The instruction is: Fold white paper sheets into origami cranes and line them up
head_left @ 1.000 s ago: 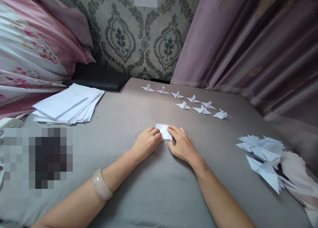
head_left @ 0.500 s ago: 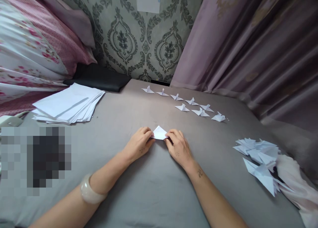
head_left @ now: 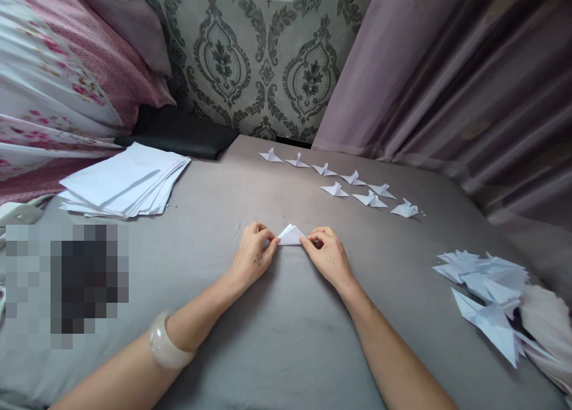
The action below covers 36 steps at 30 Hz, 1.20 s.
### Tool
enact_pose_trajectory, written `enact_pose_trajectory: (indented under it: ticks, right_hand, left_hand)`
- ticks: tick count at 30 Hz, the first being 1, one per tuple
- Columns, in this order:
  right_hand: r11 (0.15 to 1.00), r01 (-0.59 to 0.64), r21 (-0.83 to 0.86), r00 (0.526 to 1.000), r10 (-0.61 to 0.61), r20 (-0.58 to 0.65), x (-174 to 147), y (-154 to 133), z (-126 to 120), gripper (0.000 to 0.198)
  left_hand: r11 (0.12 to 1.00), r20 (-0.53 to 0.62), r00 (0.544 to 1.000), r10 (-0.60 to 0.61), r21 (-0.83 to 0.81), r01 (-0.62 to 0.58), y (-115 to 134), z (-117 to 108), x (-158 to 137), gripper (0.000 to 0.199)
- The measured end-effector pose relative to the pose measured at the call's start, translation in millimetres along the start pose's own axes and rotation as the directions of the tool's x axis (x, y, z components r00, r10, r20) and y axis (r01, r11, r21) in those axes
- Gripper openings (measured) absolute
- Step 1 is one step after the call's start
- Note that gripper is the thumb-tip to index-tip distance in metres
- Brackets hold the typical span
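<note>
A small white sheet of folded paper, shaped like a low triangle with layered tips at the top, is held at the middle of the grey cloth surface. My left hand pinches its left corner between thumb and fingers. At the right corner, my right hand pinches it the same way. Beyond the hands, several small folded paper cranes stand in two rows on the cloth.
To the left lies a stack of white paper, in front of a black flat item. A pile of larger paper cranes sits at the right beside pale fabric. Curtains hang at the back right.
The paper's outline has turned from a kite-like shape to a flatter triangle with a straight lower edge. My right hand has shifted slightly to the right. The view has tilted down a little.
</note>
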State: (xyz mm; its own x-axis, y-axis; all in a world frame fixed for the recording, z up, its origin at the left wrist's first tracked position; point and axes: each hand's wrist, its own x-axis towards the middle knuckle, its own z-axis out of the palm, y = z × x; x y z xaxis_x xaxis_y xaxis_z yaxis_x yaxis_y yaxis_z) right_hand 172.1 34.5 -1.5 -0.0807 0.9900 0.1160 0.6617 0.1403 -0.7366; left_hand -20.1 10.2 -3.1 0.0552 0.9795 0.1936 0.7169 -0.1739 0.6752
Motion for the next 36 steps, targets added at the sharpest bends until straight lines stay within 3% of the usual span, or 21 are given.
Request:
enact_pose_trajectory:
  ticks: [13,22,26,29,32,36]
  right_hand:
    - [0.980,-0.127,-0.151,0.987,0.140,0.078,17,-12,-5,0.021]
    - [0.982,-0.075,-0.172,0.994,0.088,0.066,15,-4,-1,0.020]
    - [0.992,0.018,-0.127,1.000,-0.015,0.027,12,1,0,0.013]
    - [0.958,0.213,-0.191,0.977,-0.205,0.059,5,-4,1,0.006]
    - [0.841,0.412,-0.350,0.911,-0.368,0.187,-10,-17,3,0.023]
    - [0.687,0.482,-0.544,0.876,-0.363,0.317,-31,-36,4,0.032]
  left_hand:
    - [0.999,0.039,0.999,-0.023,-0.023,0.024,-2,8,-2,0.011]
    - [0.996,0.017,0.999,-0.033,0.079,0.031,0,11,-3,0.007]
    - [0.983,0.040,0.999,-0.022,0.185,0.015,8,7,-6,0.009]
    - [0.928,0.199,0.977,0.077,0.344,-0.144,19,2,-10,0.020]
    - [0.817,0.308,0.943,0.130,0.506,-0.278,30,-1,-17,0.024]
    - [0.710,0.340,0.934,0.115,0.629,-0.316,41,1,-25,0.033]
